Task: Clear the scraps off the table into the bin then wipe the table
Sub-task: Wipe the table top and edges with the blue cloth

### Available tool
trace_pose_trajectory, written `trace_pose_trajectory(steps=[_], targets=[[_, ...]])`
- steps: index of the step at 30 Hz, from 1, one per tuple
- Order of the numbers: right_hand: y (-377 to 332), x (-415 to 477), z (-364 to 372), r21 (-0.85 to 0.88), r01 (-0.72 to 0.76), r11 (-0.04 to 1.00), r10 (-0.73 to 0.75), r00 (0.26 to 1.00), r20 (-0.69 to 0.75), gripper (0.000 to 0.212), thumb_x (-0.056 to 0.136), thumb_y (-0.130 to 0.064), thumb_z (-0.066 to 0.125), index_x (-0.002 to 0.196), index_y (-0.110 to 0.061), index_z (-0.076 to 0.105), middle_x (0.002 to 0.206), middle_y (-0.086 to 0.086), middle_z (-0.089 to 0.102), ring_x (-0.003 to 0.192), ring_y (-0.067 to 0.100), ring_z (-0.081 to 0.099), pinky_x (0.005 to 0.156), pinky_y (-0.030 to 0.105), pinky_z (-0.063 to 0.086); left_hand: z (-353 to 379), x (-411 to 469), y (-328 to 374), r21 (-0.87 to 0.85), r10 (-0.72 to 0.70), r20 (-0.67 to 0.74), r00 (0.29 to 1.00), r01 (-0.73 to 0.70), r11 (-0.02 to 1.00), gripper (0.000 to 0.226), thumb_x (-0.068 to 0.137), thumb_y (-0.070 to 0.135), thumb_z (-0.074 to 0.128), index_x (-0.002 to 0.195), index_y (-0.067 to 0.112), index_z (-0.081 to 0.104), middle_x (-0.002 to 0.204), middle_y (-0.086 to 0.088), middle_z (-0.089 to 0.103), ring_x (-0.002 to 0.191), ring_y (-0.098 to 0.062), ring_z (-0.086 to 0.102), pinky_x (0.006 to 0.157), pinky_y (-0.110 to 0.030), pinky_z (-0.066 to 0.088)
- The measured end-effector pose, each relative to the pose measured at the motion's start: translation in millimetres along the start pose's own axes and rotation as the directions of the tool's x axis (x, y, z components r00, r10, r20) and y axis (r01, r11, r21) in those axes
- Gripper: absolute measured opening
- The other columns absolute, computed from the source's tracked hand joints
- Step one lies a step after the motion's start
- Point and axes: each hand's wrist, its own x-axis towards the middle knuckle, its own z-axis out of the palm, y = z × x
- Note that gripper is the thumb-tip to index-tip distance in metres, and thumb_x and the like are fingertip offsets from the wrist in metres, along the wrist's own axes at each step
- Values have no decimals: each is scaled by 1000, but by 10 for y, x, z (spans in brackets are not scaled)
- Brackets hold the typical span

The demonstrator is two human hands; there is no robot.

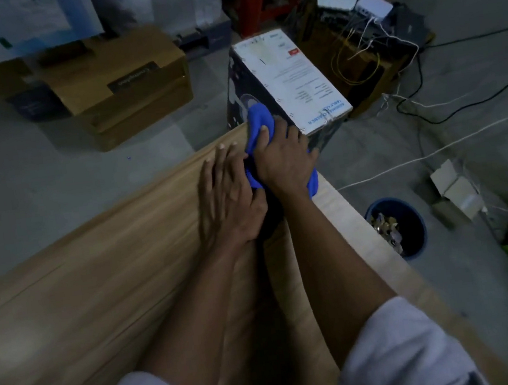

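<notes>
On the floor beyond the table's far-left side sits a brown cardboard box (125, 89), out of the way of the work. The wooden table (82, 293) runs away from the person toward its far right corner, where both hands meet.

The left hand (230, 195) lies flat on the wood just inside that corner. Its fingers are straight and close together and hold nothing, and its thumb side is against the blue cloth (258, 121). The right hand (284, 160) is clamped on the cloth, with fingers curled over the bunched fabric and the thumb dug into it. It presses the cloth down right at the far right corner, and some of the cloth spills past the far edge. Behind the corner a printed carton (289, 76) stands on the floor.

Off the table's right edge, down on the floor, a blue bin (419, 236) holds scraps (385, 227), so the clearing looks done and wiping is the step in hand.

To wipe well, the cloth should be spread flatter under the palm, since a tight wad cleans only a narrow strip. Strokes should start at this far corner and come back toward the near edge in overlapping passes, with the left hand kept off wood already wiped. Any crumbs gathered are best pushed over the right edge above the bin.
</notes>
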Motion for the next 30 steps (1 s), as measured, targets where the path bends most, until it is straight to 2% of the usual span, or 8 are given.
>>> trace_pose_trajectory(steps=[4, 7, 10, 13, 15, 18, 21, 30], targets=[[378, -356, -276, 28, -83, 996, 82, 996, 34, 47, 107, -47, 26, 134, -19, 52, 136, 7, 59, 125, 31, 51, 105, 51, 31, 5, -4, -45, 135, 41, 55, 998, -48, 990, 71, 84, 37, 26, 149, 15, 42, 164, -6, 30, 155, -22, 17, 127, -44, 9], [791, -620, -561, 68, -324, 944, 318, 944, 81, 46, 109, -44, 25, 129, -17, 55, 136, 11, 60, 128, 32, 50, 111, 51, 25, 1, -10, -1, 170, 22, 92, 996, -37, 985, 68, 86, 36, 27, 150, 19, 40, 166, -6, 25, 156, -22, 13, 127, -45, 9], [688, -615, -646, 198, -448, 872, 462, 886, -30, 43, 110, -42, 27, 128, -17, 57, 133, 10, 62, 126, 31, 52, 114, 52, 22, -26, -52, 51, 183, 19, 106, 994, -38, 982, 71, 87, 37, 23, 154, 17, 35, 167, -8, 21, 156, -23, 10, 128, -44, 9], [125, -314, -541, 257, -176, 950, 218, 965, -148, 43, 109, -43, 30, 142, -25, 51, 138, 5, 59, 128, 26, 50, 113, 51, 29, -40, -62, 23, 148, 38, 119, 992, -55, 987, 77, 88, 41, 14, 157, 13, 31, 168, -8, 20, 157, -22, 10, 127, -44, 10], [-133, -129, -370, 163, -26, 986, 33, 999, -40, 46, 106, -46, 33, 147, -31, 45, 144, 5, 53, 132, 28, 46, 112, 51, 27, -30, -44, -1, 158, 48, 112, 993, -66, 985, 78, 91, 46, 12, 158, 10, 29, 167, -8, 22, 156, -22, 12, 127, -44, 11], [-103, -18, -111, 91, 22, 996, -32, 993, 117, 54, 104, -50, 31, 155, -32, 31, 150, 11, 45, 136, 32, 41, 112, 53, 26, -11, -36, 17, 154, 20, 99, 995, -35, 987, 77, 90, 43, 13, 157, 9, 30, 167, -6, 24, 156, -21, 14, 127, -42, 9], [94, -138, -121, 82, 8, 997, -15, 996, 83, 54, 105, -51, 27, 156, -32, 29, 149, 10, 46, 134, 31, 43, 110, 51, 30, -35, -36, 37, 167, 31, 100, 995, -47, 985, 80, 83, 36, 13, 159, 12, 28, 167, -5, 22, 156, -20, 11, 128, -42, 7], [763, -385, -652, 116, -442, 889, 447, 894, -19, 48, 108, -47, 29, 136, -16, 53, 136, 13, 60, 124, 36, 54, 108, 53, 32, 8, -39, 14, 188, 33, 91, 995, -50, 981, 72, 91, 43, 17, 158, 19, 28, 168, -4, 20, 157, -20, 9, 127, -43, 7]])
